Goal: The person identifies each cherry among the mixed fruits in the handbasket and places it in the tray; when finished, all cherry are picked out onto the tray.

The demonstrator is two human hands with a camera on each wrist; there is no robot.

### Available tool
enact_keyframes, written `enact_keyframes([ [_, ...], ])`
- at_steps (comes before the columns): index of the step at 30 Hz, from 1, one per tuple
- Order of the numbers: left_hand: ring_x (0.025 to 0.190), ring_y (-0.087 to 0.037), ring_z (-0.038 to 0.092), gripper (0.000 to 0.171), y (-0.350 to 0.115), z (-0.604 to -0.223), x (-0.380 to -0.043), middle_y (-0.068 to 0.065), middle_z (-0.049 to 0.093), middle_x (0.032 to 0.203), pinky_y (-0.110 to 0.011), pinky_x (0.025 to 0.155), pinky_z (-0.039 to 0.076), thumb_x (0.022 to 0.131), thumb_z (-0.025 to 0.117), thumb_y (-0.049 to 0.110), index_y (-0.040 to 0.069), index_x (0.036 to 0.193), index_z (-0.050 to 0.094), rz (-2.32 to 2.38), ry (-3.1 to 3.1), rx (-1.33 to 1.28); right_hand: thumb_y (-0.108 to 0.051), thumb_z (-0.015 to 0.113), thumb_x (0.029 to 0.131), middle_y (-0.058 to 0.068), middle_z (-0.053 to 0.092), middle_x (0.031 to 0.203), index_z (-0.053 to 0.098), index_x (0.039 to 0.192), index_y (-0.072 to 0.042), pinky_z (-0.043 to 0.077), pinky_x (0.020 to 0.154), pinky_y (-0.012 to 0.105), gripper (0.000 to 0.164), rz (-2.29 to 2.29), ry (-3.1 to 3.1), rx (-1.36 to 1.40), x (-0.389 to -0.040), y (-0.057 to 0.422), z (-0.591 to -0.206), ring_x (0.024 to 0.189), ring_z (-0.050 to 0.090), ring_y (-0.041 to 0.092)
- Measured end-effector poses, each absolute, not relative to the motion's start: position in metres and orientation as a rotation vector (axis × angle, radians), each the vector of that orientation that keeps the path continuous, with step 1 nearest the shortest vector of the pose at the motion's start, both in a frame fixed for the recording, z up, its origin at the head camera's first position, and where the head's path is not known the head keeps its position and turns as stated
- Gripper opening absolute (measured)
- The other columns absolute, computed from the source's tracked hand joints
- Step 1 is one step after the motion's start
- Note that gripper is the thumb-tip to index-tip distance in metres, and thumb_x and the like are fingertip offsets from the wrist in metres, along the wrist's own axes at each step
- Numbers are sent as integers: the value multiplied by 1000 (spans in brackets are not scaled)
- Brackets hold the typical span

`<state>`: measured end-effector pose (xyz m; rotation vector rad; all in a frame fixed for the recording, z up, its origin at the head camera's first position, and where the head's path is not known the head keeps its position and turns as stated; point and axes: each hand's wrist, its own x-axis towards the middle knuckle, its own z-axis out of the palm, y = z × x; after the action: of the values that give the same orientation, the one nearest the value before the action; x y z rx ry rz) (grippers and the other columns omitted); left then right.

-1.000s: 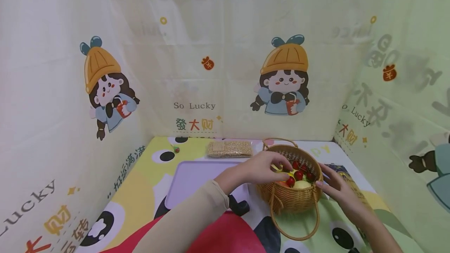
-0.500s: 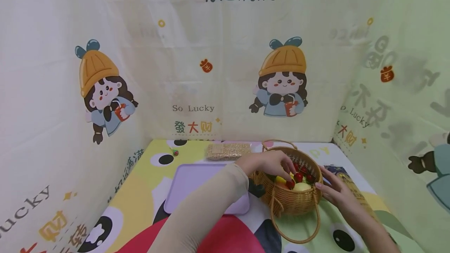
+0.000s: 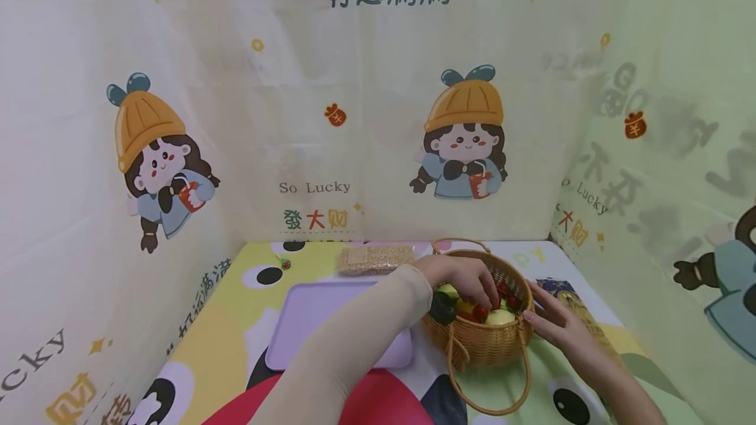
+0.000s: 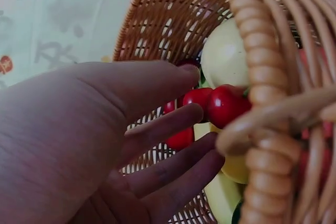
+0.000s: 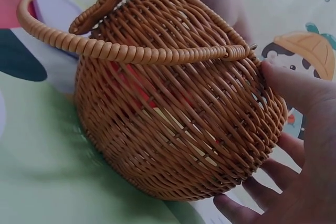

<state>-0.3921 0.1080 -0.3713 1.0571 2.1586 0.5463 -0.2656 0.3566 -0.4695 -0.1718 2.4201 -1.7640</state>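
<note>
A round wicker basket (image 3: 496, 346) stands on the right of the table, filled with fruit. My left hand (image 3: 466, 277) reaches down over its rim. In the left wrist view the left hand's fingers (image 4: 178, 116) extend beside shiny red cherries (image 4: 229, 106), with no clear grip on any. A pale round fruit (image 4: 226, 53) and yellow fruit (image 4: 234, 169) lie near them. Against the basket's right side rests my right hand (image 3: 555, 323). In the right wrist view its thumb touches near the rim and its spread fingers (image 5: 268, 187) lie along the outer wicker wall.
A lilac tray (image 3: 331, 326) lies left of the basket, partly under my left arm. Behind it is a clear bag of grains (image 3: 375, 260). A small red-and-green item (image 3: 286, 263) sits at the back left. A dark blue and gold flat item (image 3: 569, 300) lies beyond my right hand.
My left hand has moved rightward and deeper into the basket, over the cherries. My right hand stays against the basket's side. The head view has shifted slightly.
</note>
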Motion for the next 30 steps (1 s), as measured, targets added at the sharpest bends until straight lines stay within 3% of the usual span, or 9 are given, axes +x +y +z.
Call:
enact_keyframes([
  [4,74,-10,59,27,109,-368,-393,0,74,89,-26,79,57,108,73,14,8,133,81,511,2141,1034,-32,52,118,21,8,187,10,181,-25,52,102,19,76,-1786,2419,-191,-266,355,-465,170,11,52],
  [8,88,-6,74,28,110,-367,-395,3,85,107,-24,86,64,106,75,11,9,133,82,457,2131,1012,-29,52,119,21,5,187,11,181,-24,53,100,19,75,-1812,2404,-208,-266,354,-465,168,11,55],
  [11,94,-8,78,28,111,-366,-396,2,85,114,-25,88,65,105,76,9,9,133,82,442,2132,978,-27,52,119,21,1,187,12,181,-24,53,100,19,74,-1828,2400,-219,-267,353,-466,168,11,55],
  [20,89,-6,75,24,115,-361,-393,9,81,103,-20,82,63,103,79,10,13,126,84,405,2164,955,-27,52,119,19,-5,187,12,181,-24,52,101,17,74,-1848,2394,-231,-269,353,-466,167,9,58],
  [24,86,-8,75,24,117,-362,-397,6,80,101,-22,82,64,102,78,7,8,126,83,452,2139,952,-28,52,119,20,-6,187,12,181,-24,52,101,17,74,-1842,2405,-225,-269,354,-466,167,10,58],
  [30,95,-4,76,27,117,-363,-393,8,82,112,-21,87,64,103,79,7,11,129,83,435,2114,937,-29,52,119,19,-6,187,11,181,-24,53,101,18,74,-1834,2395,-197,-270,355,-469,167,12,55],
])
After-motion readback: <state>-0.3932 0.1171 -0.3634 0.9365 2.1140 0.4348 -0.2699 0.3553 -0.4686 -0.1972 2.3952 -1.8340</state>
